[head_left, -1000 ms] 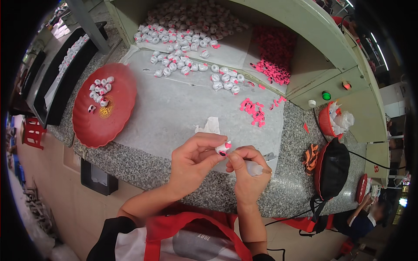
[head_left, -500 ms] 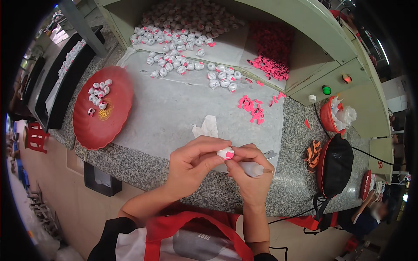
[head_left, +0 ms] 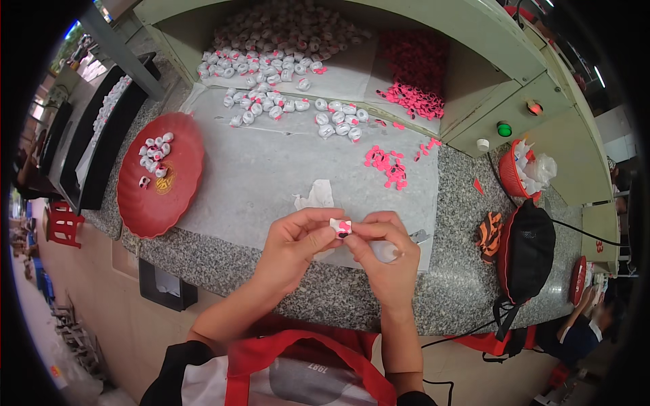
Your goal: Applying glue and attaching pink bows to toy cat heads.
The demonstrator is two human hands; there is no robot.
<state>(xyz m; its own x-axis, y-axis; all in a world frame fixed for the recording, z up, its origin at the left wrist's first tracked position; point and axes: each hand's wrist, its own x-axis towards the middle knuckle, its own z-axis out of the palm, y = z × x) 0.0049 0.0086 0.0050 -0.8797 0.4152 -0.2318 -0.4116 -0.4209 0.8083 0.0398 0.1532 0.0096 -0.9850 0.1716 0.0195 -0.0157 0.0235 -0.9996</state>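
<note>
Between my fingertips is a small white rounded piece point(head_left: 340, 227) with pink parts and a dark patch on its front. My left hand point(head_left: 284, 254) pinches it from the left with thumb and fingers. From the right, my right hand point(head_left: 393, 271) touches it with thumb and forefinger, while a translucent squeeze bottle point(head_left: 386, 252) sits in that hand's grip, partly hidden by the fingers. A crumpled scrap of white paper point(head_left: 315, 194) lies just beyond my hands. Farther right is a loose heap of small pink pieces point(head_left: 389, 166).
A red scalloped plate point(head_left: 135, 213) at left holds several finished-looking white pieces point(head_left: 154, 152). Many white pieces point(head_left: 261, 105) spread from the shelf point(head_left: 474, 125) onto the paper sheet point(head_left: 250, 169). At right are an orange basket point(head_left: 512, 177), a black bag point(head_left: 531, 250) and cables.
The white piece has turned between my fingers, and a dark patch now shows beside the pink. My right hand has tilted, so less of the bottle is visible. The view has shifted slightly.
</note>
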